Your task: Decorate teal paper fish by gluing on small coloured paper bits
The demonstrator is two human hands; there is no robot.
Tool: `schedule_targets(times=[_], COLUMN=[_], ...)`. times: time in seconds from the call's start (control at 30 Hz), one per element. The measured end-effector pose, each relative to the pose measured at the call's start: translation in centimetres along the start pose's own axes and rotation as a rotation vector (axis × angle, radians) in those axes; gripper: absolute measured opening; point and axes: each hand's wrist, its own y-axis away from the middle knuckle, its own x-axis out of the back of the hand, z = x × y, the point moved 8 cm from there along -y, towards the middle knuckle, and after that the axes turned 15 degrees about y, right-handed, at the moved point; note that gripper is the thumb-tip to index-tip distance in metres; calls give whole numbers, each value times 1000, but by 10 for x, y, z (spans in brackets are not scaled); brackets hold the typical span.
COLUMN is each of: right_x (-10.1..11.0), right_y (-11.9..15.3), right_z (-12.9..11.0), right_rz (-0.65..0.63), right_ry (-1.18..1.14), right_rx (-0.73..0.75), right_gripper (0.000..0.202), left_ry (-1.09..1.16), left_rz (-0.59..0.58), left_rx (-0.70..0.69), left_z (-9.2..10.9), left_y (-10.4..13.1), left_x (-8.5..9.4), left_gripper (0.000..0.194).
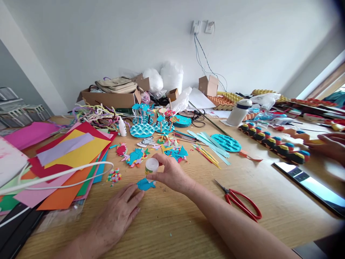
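Observation:
A small blue paper fish (146, 184) lies flat on the wooden table in front of me. My right hand (171, 173) is closed round a glue stick (151, 166) with a white round end and a yellow-green label, held upright over the fish; its lower end is hidden, so I cannot tell whether it touches the paper. My left hand (118, 207) rests flat with fingers stretched out, its fingertips at the fish's left edge. Just behind are more blue paper fish cutouts (135, 155) and a small heap of coloured paper dots (114, 175).
Red-handled scissors (242, 203) lie right of my forearm. Coloured paper sheets (72, 151) and a white cable (67, 186) cover the left. Behind stand a white glue bottle (122, 127) and blue scalloped discs (142, 130). Another person's hand (330, 145) is at the far right, near a phone (309, 185).

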Motion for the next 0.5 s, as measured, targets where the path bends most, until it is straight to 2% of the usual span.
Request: schedule_targets(times=[0.5], right_x=[4], right_y=[0], right_z=[-1], right_rz=[6], right_ry=[16], right_rx=[-10], right_gripper=[26], left_ry=[17], left_rz=[26], left_rx=[-4], left_z=[-1], left_y=[-1], left_x=[0], left_gripper=[29])
